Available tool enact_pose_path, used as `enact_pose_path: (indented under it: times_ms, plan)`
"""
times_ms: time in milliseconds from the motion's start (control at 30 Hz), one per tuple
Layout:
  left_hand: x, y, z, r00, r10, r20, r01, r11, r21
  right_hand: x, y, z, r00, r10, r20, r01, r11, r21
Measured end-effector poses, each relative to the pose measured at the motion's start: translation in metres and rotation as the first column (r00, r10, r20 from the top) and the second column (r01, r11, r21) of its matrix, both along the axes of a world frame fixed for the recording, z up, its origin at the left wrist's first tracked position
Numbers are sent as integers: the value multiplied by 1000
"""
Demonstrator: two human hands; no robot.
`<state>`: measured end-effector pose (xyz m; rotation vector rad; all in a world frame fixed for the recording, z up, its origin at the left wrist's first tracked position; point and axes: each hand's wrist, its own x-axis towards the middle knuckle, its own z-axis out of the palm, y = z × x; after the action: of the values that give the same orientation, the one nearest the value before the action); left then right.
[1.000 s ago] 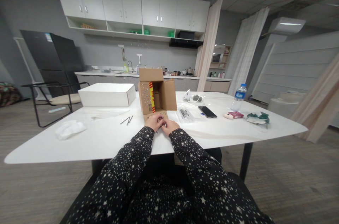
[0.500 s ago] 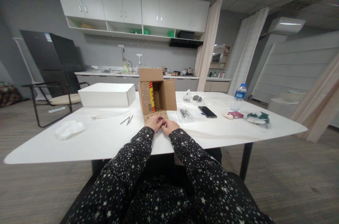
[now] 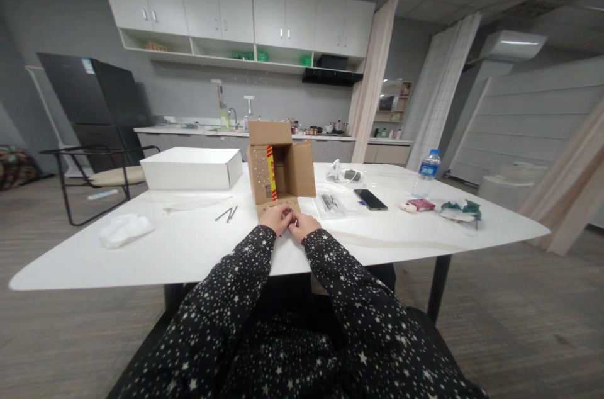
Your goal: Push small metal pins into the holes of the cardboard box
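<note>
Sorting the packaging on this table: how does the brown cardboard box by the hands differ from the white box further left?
The brown cardboard box lies on its side with its flaps open, while the white box lies flat and shut. The brown one stands taller and narrower; the white one is low and long. The left hand and right hand rest at the brown box's lower flap; the white box is untouched. Both sit on the white table.

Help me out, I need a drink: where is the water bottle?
In the head view the water bottle stands upright on the far right part of the white table, just behind the small pink box and right of the phone.
</note>
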<state>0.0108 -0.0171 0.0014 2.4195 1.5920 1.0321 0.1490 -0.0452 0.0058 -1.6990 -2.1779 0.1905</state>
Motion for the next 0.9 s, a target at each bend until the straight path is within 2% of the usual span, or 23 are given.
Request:
enact_pose_path:
  times_ms: [367,533,900]
  plan:
    - [-1,1,0,1000,-4,11,4,1000,-12,1,1,-3,1000,1,-15,-1,1000,10]
    - [-1,3,-2,1000,-10,15,10,1000,24,1,1,-4,999,16,-28,-16,1000,26]
    - [-2,6,-4,997,-1,74,-2,999,37,-1,1,0,1000,-3,-23,3,1000,-9]
